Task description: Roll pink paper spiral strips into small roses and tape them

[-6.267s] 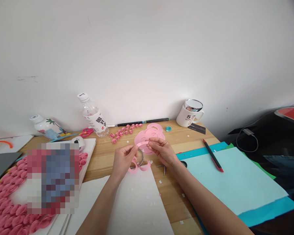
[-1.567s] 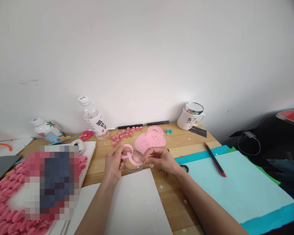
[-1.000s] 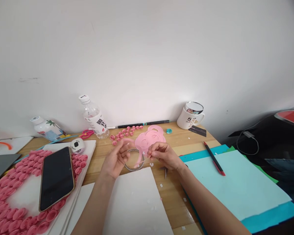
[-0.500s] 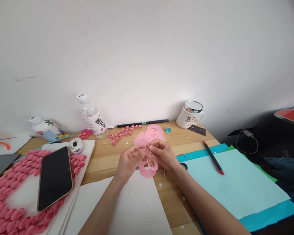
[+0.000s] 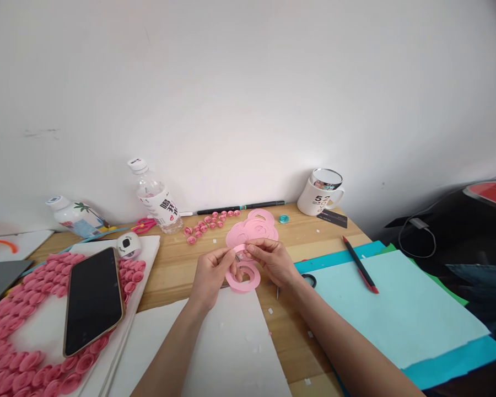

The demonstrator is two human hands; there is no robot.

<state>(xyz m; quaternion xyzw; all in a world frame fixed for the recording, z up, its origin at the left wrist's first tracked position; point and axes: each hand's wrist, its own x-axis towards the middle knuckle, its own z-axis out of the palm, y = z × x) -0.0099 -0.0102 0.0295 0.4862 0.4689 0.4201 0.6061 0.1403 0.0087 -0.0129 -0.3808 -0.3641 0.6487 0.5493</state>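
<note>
A pink paper spiral strip (image 5: 244, 286) hangs in loops between my hands at the middle of the table. My left hand (image 5: 213, 273) pinches it from the left, thumb and fingers together. On the other side my right hand (image 5: 275, 262) grips its upper end between thumb and fingertips; the exact tip is too small to make out. Behind my hands lies a pile of pink cut paper spirals (image 5: 254, 227). Several small rolled pink paper flowers (image 5: 206, 220) sit left of that pile, and one teal rolled flower (image 5: 284, 219) to its right.
On the left, a black phone (image 5: 94, 300) lies on a board covered with pink paper flowers (image 5: 28, 361). A plastic bottle (image 5: 159, 201) and a white mug (image 5: 319, 196) stand by the wall. Scissors (image 5: 310, 280) and light blue paper sheets (image 5: 400, 314) with a pen (image 5: 359, 264) lie right.
The strip's hanging loops have shifted left and slightly up, toward my left hand. My left hand has moved a little left; both hands still pinch the paper.
</note>
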